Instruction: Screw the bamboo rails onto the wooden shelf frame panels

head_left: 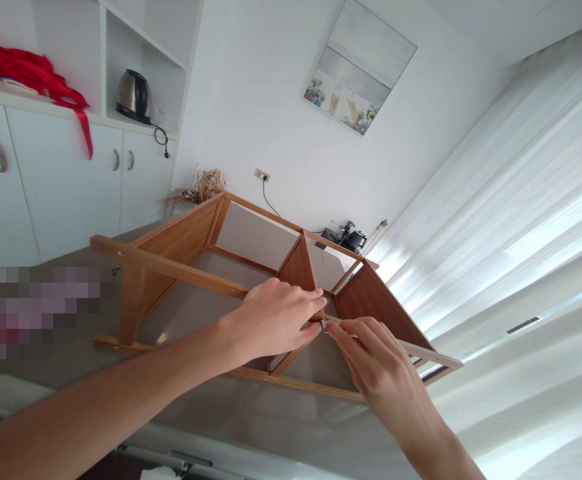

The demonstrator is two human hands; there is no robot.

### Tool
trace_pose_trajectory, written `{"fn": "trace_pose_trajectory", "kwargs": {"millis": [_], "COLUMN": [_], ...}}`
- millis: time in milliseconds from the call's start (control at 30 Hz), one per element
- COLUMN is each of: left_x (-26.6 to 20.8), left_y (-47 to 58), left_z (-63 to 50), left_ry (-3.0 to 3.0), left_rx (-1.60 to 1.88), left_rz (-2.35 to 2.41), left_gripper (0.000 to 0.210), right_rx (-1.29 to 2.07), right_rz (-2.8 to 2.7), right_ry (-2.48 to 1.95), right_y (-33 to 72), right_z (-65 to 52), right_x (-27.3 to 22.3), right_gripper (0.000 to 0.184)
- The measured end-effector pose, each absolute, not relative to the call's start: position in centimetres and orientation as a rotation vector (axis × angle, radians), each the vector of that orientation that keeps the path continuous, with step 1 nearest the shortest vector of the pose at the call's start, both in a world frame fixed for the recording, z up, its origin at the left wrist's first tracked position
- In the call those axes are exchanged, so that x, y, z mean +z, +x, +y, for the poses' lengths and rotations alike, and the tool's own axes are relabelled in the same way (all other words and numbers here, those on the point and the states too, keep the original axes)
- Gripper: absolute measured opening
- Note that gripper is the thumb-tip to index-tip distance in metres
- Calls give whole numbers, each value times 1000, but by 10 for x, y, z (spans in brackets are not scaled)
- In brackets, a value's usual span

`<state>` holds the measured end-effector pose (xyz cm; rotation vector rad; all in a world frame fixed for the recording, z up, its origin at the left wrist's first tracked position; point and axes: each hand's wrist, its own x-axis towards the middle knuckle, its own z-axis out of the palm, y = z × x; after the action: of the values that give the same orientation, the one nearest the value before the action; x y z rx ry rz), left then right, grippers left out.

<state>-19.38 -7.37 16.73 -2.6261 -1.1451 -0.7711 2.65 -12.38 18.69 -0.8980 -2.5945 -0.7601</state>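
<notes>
A wooden shelf frame [171, 263] with brown panels lies on its side on a grey glossy tabletop [211, 420]. My left hand [275, 317] is closed over the near upper rail, by the middle panel [301, 263], with its fingers pointing right. Just to its right, my right hand [371, 343] pinches a small bent metal hex key [324, 326] against the same rail. Most of the key is hidden by the fingers, and the fastener under it cannot be seen.
White cabinets [65, 167] with a kettle [134, 95] and red cloth [31, 70] stand at the left. A dried plant bundle [205, 185] and a dark appliance [353, 239] are behind the frame. White curtains [521, 220] hang at right. A pixelated patch covers the left edge.
</notes>
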Motion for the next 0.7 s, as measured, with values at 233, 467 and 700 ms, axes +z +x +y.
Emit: {"fn": "trace_pose_trajectory", "kwargs": {"millis": [233, 467, 700], "left_x": [166, 163, 161], "left_y": [-195, -194, -196], "left_z": [-71, -68, -67], "left_ry": [-2635, -2557, -2613], "left_rx": [-716, -654, -714], "left_rz": [-1104, -980, -1034], "left_gripper": [34, 34, 35], "right_rx": [-680, -751, -830], "right_rz": [-2553, -2457, -2372], "right_ry": [-952, -951, -981], "right_y": [25, 21, 23], "right_z": [-123, -124, -130], "right_x": [177, 165, 149], "right_gripper": [30, 27, 32]}}
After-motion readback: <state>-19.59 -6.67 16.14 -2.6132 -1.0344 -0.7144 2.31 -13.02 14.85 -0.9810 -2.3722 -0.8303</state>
